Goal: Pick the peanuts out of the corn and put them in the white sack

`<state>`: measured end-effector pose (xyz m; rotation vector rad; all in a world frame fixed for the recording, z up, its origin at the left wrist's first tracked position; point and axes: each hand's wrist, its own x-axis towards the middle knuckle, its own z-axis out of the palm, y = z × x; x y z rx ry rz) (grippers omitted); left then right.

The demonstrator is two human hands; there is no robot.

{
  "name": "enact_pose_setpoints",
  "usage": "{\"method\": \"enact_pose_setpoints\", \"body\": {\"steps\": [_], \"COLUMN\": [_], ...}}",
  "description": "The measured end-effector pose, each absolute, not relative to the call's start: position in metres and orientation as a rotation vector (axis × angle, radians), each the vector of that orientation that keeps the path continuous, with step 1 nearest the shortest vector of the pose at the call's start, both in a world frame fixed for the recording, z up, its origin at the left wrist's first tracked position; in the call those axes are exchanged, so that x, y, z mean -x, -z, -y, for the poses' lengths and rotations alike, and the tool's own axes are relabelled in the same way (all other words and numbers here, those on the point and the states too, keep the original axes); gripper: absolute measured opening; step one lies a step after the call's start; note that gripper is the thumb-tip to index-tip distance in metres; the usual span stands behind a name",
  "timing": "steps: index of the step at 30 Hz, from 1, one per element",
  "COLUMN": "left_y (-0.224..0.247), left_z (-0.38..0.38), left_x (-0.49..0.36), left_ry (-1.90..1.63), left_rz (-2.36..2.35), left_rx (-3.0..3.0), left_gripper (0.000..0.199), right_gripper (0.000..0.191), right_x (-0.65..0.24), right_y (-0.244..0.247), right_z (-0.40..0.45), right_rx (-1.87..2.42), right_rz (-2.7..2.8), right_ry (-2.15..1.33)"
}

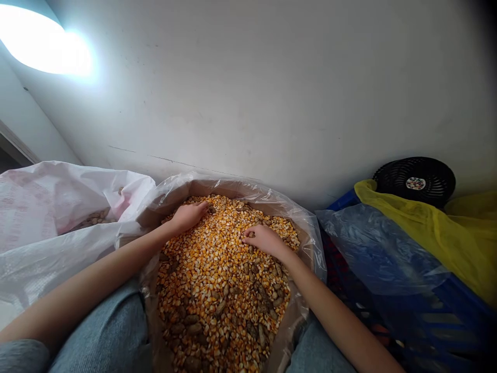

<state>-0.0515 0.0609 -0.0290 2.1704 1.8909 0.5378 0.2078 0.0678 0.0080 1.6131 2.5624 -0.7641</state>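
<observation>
A plastic-lined sack [310, 243] between my knees is filled with yellow corn kernels [205, 259], with unshelled peanuts [264, 298] scattered among them. Toward the back left of the corn, my left hand [189, 215] has its fingers drawn together beside a few peanuts [212, 209]; what its fingertips hold, if anything, is hidden. Just right of the middle, my right hand [267, 240] pinches a peanut [251, 234] between thumb and fingers, low over the kernels.
On the left stands a white woven sack [77, 191] with pale contents partly visible inside. To the right are a blue plastic crate [446, 321], clear plastic sheeting [380, 248], a yellow mesh bag [419, 223] and a black fan [415, 181]. A wall rises behind; a bright lamp [34, 39] hangs upper left.
</observation>
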Motion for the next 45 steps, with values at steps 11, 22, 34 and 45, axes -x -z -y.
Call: {"method": "enact_pose_setpoints", "body": {"steps": [11,22,34,45], "left_y": [0.005,-0.009,-0.012,0.015], "left_z": [-0.055,-0.049,-0.047,-0.055], "left_x": [0.076,0.074,0.075,0.068], "left_ry": [-1.207,-1.189,-1.179,-1.084], "left_rz": [-0.777,-0.474,-0.482,-1.637], "left_rx": [-0.604,-0.355,-0.357,-1.549], "left_gripper": [0.010,0.009,0.014,0.023], "right_gripper": [0.032,0.028,0.018,0.017], "right_x": [-0.217,-0.197,-0.217,-0.219], "right_y": [-0.007,-0.009,-0.028,-0.035], "right_z": [-0.072,-0.065,-0.074,-0.071], "right_rx": [-1.575,-1.801,-1.480,-1.422], "right_rz": [-2.582,-2.580,-1.584,-1.608], "right_ry": [0.903,0.890,3.160,3.258]}}
